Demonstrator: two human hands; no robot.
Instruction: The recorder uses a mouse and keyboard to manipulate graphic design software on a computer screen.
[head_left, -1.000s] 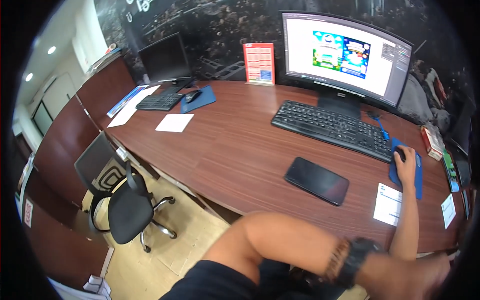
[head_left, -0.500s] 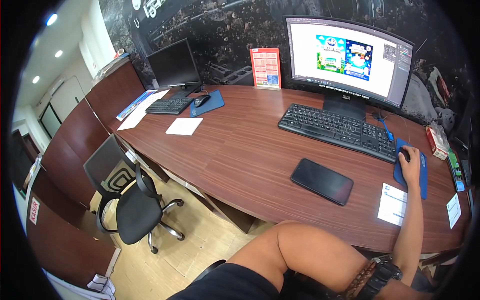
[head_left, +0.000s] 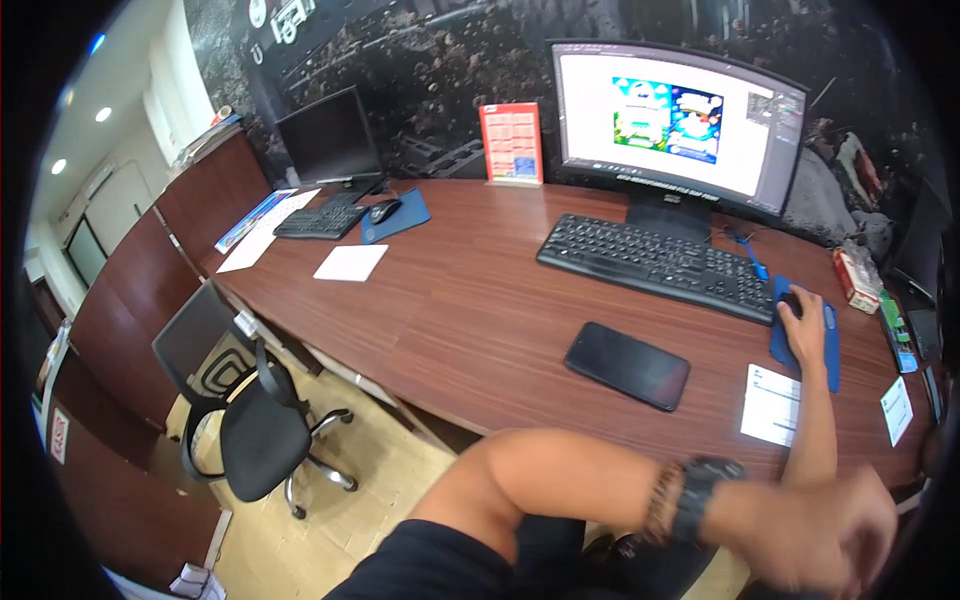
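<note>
My right hand [head_left: 803,325] rests on a black computer mouse [head_left: 791,303], fingers over it, on a blue mouse pad [head_left: 820,365]. My left arm, with a black watch [head_left: 706,495] and a braided bracelet, crosses in front of me to the right. Its hand [head_left: 815,535] hangs in the air near the desk's front edge, below my right forearm. Motion blurs its fingers, which look curled; whether they hold anything I cannot tell. Left of the mouse lies a black keyboard [head_left: 655,268]. A black smartphone [head_left: 628,366] and a printed paper slip [head_left: 770,405] are in front of it.
A lit monitor [head_left: 680,125] shows two colourful posters. Beside it stands a red calendar card [head_left: 512,143]. Farther left are a dark monitor [head_left: 330,140], another keyboard [head_left: 320,221] and white paper [head_left: 350,262]. A black office chair [head_left: 262,440] stands at the left; a small box [head_left: 855,280] sits at right.
My left hand has risen into view at the lower right, its forearm lifted. My right hand stays on the mouse. The whole view has shifted slightly.
</note>
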